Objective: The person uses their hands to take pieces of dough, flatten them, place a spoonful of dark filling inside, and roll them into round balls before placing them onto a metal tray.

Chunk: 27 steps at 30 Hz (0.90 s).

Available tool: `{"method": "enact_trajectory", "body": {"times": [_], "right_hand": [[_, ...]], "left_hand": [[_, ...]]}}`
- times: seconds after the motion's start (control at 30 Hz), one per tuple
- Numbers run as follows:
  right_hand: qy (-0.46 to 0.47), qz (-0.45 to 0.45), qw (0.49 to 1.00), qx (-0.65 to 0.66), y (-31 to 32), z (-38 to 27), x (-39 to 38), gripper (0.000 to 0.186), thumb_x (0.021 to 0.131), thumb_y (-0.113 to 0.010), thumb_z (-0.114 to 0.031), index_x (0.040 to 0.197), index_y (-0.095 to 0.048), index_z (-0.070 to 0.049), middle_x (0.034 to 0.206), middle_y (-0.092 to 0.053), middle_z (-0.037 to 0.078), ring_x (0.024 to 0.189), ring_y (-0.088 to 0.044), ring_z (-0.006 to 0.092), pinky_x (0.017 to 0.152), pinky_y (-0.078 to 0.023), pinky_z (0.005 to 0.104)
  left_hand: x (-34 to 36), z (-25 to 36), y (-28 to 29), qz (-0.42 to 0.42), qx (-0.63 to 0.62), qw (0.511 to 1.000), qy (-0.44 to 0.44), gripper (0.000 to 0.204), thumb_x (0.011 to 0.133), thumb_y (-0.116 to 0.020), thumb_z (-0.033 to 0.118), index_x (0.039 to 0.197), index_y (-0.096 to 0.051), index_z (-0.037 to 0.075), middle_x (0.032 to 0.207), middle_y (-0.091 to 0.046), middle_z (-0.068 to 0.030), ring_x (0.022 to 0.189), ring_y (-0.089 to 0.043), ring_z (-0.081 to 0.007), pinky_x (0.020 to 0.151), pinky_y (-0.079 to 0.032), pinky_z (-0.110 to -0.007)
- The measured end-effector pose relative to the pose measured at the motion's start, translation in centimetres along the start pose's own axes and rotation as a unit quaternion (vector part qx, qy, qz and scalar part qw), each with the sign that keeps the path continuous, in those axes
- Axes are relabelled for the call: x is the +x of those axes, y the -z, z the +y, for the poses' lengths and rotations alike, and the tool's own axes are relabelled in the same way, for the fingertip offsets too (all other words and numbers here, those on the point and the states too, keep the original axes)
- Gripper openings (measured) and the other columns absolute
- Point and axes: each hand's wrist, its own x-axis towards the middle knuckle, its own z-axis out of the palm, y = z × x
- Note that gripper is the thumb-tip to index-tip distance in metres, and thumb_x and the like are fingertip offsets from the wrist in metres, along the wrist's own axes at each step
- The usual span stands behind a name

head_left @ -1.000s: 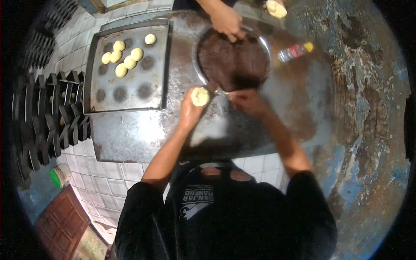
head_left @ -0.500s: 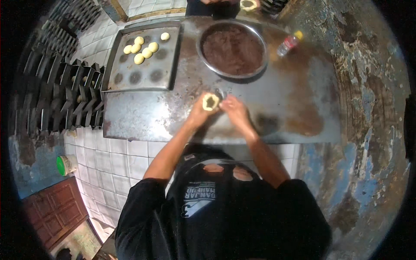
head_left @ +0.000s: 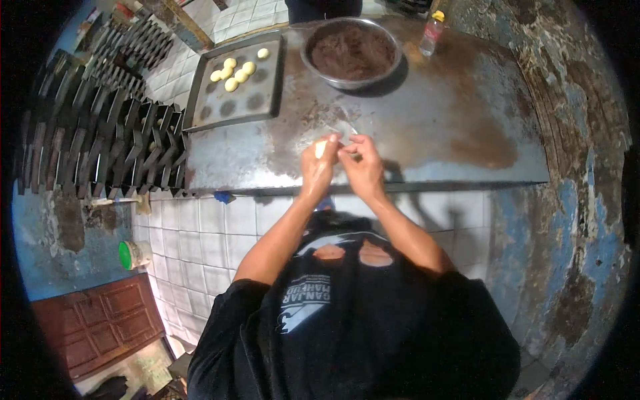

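Note:
My left hand (head_left: 317, 163) is closed around a piece of pale yellow dough (head_left: 321, 148) above the near half of the metal table (head_left: 453, 113). My right hand (head_left: 362, 163) is close beside it, fingers curled on a thin metal utensil (head_left: 353, 130) that points away from me; its tip is hard to make out. Beyond them stands a wide steel bowl (head_left: 393, 65) with dark brown filling (head_left: 352, 50). To its left lies a square tray (head_left: 277, 83) holding several round dough balls (head_left: 248, 68).
A co-worker's dark clothing (head_left: 323, 9) shows behind the table. A plastic bottle (head_left: 431, 37) with a yellow cap stands at the back right. Stacked dark metal moulds (head_left: 100, 140) crowd the left side. A green-lidded bucket (head_left: 133, 255) sits low left, above a wooden door (head_left: 100, 320).
My right hand has come back from the bowl's rim to beside my left hand, whose dough now shows less between the fingers. The co-worker's hands have left the bowl and the view.

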Motion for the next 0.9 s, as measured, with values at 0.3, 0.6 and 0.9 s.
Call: {"method": "enact_trajectory", "body": {"times": [0.3,0.6,0.9], "right_hand": [[0.240,-0.309,0.920,-0.037,-1.5,-4.0,3.3,0.019,0.097,-0.059,-0.004,0.108,-0.073,0.003,0.106,-0.074,0.012,0.098,-0.070,0.0244,0.090,-0.055,0.0379],[0.104,-0.080,0.991,0.027,-17.4,-2.9,2.6,0.046,0.095,-0.073,-0.027,0.128,-0.058,0.001,0.113,-0.064,0.017,0.102,-0.063,0.0265,0.091,-0.050,0.0355],[-0.202,-0.438,0.826,0.292,-34.2,-1.0,19.2,0.037,0.105,-0.052,-0.032,0.111,-0.067,0.001,0.093,-0.068,0.007,0.086,-0.065,0.0160,0.075,-0.050,0.0286]], "left_hand": [[-2.6,2.1,7.8,-0.163,0.242,0.946,-0.142,0.058,0.098,-0.070,0.032,0.145,-0.055,0.002,0.133,-0.065,-0.0141,0.114,-0.063,-0.0213,0.102,-0.047,-0.035],[0.9,4.0,15.7,-0.023,-0.204,0.978,0.030,0.070,0.107,-0.033,0.061,0.162,-0.030,0.017,0.144,-0.059,-0.0084,0.115,-0.061,-0.0172,0.098,-0.051,-0.036],[12.5,1.5,32.5,0.130,-0.129,0.980,0.076,0.072,0.106,-0.039,0.061,0.158,-0.037,0.011,0.132,-0.063,-0.0203,0.109,-0.066,-0.0231,0.094,-0.055,-0.034]]}}
